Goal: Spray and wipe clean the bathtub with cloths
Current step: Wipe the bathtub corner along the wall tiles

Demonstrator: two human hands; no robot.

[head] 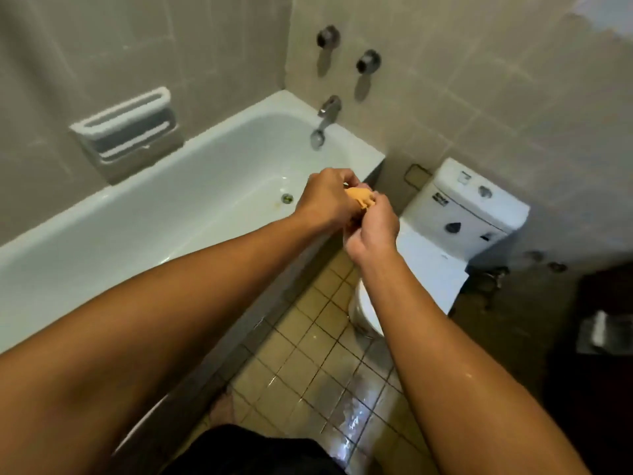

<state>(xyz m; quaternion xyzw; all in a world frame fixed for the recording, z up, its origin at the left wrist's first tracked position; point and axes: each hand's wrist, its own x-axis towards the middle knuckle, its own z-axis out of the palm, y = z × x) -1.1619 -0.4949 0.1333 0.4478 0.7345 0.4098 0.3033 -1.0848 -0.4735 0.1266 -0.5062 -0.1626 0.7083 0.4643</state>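
A white bathtub runs along the tiled wall, with its drain near the tap end. Over the tub's near rim, both my hands hold a bunched orange cloth. My left hand grips it from the left, fingers curled over the top. My right hand grips it from below and to the right. Most of the cloth is hidden between the two hands. No spray bottle is in view.
A chrome spout and two wall taps sit above the tub's end. A soap holder is set in the left wall. A white toilet stands right of the tub. The tiled floor looks wet.
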